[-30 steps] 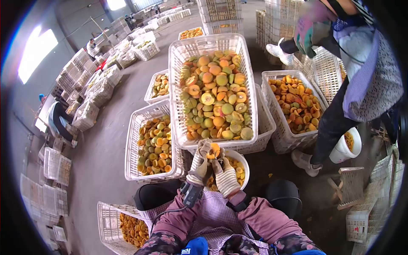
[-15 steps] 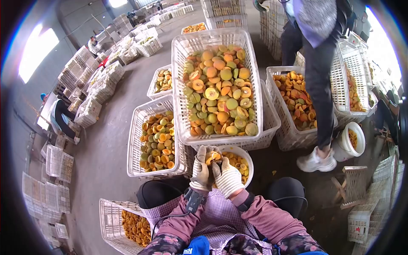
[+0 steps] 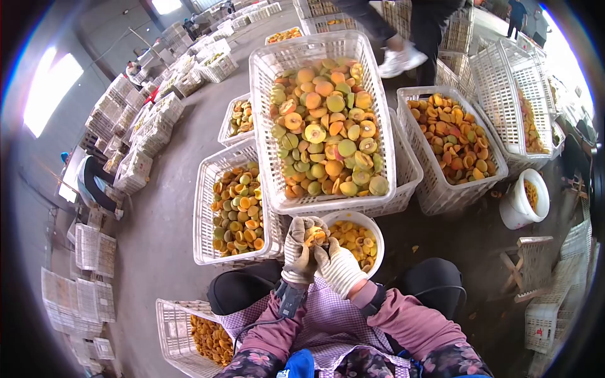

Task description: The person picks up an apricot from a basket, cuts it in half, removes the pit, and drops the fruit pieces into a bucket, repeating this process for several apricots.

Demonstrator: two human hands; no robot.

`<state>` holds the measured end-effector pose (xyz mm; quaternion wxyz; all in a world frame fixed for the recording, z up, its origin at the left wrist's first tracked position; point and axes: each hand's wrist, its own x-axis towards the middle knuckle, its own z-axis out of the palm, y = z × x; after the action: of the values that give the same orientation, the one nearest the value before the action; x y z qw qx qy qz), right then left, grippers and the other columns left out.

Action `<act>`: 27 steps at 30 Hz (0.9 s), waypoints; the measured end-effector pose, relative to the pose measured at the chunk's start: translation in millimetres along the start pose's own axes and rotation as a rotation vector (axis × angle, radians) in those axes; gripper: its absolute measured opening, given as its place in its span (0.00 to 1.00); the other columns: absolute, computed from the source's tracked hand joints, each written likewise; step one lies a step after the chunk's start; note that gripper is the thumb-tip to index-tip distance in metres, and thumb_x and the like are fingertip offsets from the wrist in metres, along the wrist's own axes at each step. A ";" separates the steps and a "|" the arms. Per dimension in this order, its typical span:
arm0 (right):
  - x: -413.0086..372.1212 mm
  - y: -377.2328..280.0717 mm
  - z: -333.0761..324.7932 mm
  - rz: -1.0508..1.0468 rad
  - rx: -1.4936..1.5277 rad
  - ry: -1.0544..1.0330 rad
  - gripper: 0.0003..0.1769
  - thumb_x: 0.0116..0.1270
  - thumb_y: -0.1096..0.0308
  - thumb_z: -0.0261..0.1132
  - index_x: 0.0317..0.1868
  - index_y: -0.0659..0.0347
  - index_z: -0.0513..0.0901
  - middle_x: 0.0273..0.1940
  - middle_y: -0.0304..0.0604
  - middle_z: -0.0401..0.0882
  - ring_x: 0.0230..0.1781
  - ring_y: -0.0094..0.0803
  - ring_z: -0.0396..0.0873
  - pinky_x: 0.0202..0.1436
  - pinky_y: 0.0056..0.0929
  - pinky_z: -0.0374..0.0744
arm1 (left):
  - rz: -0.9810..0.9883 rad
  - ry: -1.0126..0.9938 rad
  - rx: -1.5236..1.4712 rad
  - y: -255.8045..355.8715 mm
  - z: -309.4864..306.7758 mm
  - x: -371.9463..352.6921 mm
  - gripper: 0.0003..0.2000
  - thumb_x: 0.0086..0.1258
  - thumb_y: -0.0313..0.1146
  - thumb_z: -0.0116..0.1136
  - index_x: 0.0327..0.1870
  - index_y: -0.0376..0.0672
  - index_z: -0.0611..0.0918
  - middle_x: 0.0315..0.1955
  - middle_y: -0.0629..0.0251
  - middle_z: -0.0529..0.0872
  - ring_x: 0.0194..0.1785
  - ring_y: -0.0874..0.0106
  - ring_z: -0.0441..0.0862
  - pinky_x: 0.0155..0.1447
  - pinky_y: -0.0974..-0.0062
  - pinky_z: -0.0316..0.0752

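Observation:
My left hand (image 3: 300, 252), in a dirty grey-white glove, is closed around a yellow-orange peach half (image 3: 315, 236). My right hand (image 3: 341, 267), in a striped white glove, is closed against it, thumb at the fruit; what its fingers grip is hidden. Just beyond both hands stands a white bucket (image 3: 380, 242) holding yellow peach pieces (image 3: 354, 242). Above it, a large white crate (image 3: 327, 203) is heaped with green-and-orange peaches (image 3: 328, 135), some whole, some cut with the stone showing.
Crates of fruit halves stand at left (image 3: 239, 208) and right (image 3: 450, 138). A tipped crate (image 3: 173, 334) of orange pieces lies by my left knee. At right are another white bucket (image 3: 526, 200) and a wooden stool (image 3: 532, 261). A person's leg and white shoe (image 3: 400, 61) show behind the crates.
The walking person has moved away from the right-hand crate to behind the big crate. My hands stay together at the peach half. The view has shifted slightly.

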<state>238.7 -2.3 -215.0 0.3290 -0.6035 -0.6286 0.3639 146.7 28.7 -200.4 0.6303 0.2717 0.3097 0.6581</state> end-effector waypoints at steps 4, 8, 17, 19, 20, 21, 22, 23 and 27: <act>-5.9 -11.1 -6.5 0.269 0.829 -0.273 0.24 0.67 0.51 0.57 0.51 0.64 0.70 0.21 0.37 0.72 0.15 0.23 0.69 0.18 0.21 0.68 | 0.069 -0.120 0.091 -1.8 -13.2 1.5 0.15 0.75 0.46 0.44 0.36 0.43 0.72 0.36 0.61 0.77 0.39 0.69 0.76 0.47 0.73 0.71; -11.2 -6.1 -7.9 0.168 0.348 -0.244 0.22 0.68 0.54 0.55 0.51 0.65 0.69 0.21 0.47 0.76 0.19 0.39 0.75 0.23 0.32 0.73 | 0.073 -0.228 0.285 6.2 -11.3 -0.9 0.12 0.76 0.41 0.43 0.35 0.43 0.71 0.34 0.62 0.75 0.37 0.72 0.74 0.45 0.76 0.70; -13.5 -18.2 -17.3 0.118 -0.010 -0.205 0.23 0.69 0.51 0.48 0.46 0.66 0.71 0.30 0.61 0.79 0.33 0.56 0.79 0.39 0.47 0.76 | 0.031 -0.035 0.448 0.8 -9.7 -15.4 0.17 0.75 0.49 0.41 0.42 0.43 0.72 0.36 0.67 0.75 0.38 0.77 0.72 0.45 0.79 0.70; -14.2 -19.4 -14.6 0.068 -0.002 -0.135 0.23 0.69 0.51 0.48 0.45 0.66 0.71 0.28 0.61 0.79 0.32 0.57 0.79 0.37 0.48 0.76 | 0.010 -0.009 0.394 6.0 -0.5 -17.0 0.19 0.74 0.51 0.42 0.40 0.43 0.73 0.35 0.69 0.76 0.36 0.78 0.72 0.43 0.80 0.70; -12.6 -7.9 -1.9 0.052 0.090 -0.163 0.23 0.69 0.51 0.48 0.45 0.67 0.71 0.27 0.61 0.79 0.31 0.57 0.79 0.36 0.48 0.76 | 0.088 -0.049 0.429 0.8 -14.2 -9.4 0.17 0.73 0.49 0.45 0.40 0.42 0.73 0.33 0.67 0.76 0.34 0.77 0.73 0.40 0.78 0.70; -11.9 2.7 11.0 0.035 0.181 -0.196 0.24 0.70 0.51 0.47 0.44 0.67 0.71 0.26 0.61 0.78 0.31 0.57 0.79 0.35 0.48 0.76 | 0.274 -0.134 0.510 1.6 -4.1 -11.0 0.16 0.71 0.47 0.50 0.37 0.42 0.74 0.30 0.66 0.77 0.32 0.76 0.73 0.37 0.78 0.70; -14.8 2.6 12.2 0.055 0.261 -0.256 0.25 0.71 0.50 0.47 0.44 0.69 0.72 0.25 0.62 0.78 0.30 0.57 0.79 0.33 0.46 0.76 | 0.138 -0.145 0.452 8.5 -3.9 -10.8 0.16 0.70 0.47 0.52 0.34 0.41 0.74 0.28 0.66 0.77 0.31 0.76 0.73 0.36 0.79 0.69; -18.9 2.4 15.7 0.048 0.355 -0.263 0.24 0.71 0.52 0.49 0.45 0.69 0.74 0.26 0.62 0.78 0.30 0.57 0.78 0.33 0.45 0.75 | 0.003 -0.158 0.394 17.6 -6.4 -9.2 0.17 0.68 0.47 0.54 0.31 0.41 0.74 0.26 0.65 0.77 0.30 0.76 0.73 0.36 0.79 0.68; -33.2 -22.1 -15.2 0.198 0.769 -0.565 0.21 0.71 0.53 0.52 0.47 0.65 0.75 0.28 0.45 0.81 0.28 0.48 0.79 0.34 0.40 0.76 | -0.362 -0.458 0.443 34.9 -7.3 -4.1 0.19 0.67 0.49 0.54 0.26 0.41 0.74 0.22 0.62 0.77 0.24 0.74 0.71 0.29 0.79 0.67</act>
<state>241.9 -34.7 -187.4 0.3082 -0.3729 -0.4528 0.7489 118.4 23.7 -178.9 0.7154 0.4825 0.3388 0.3749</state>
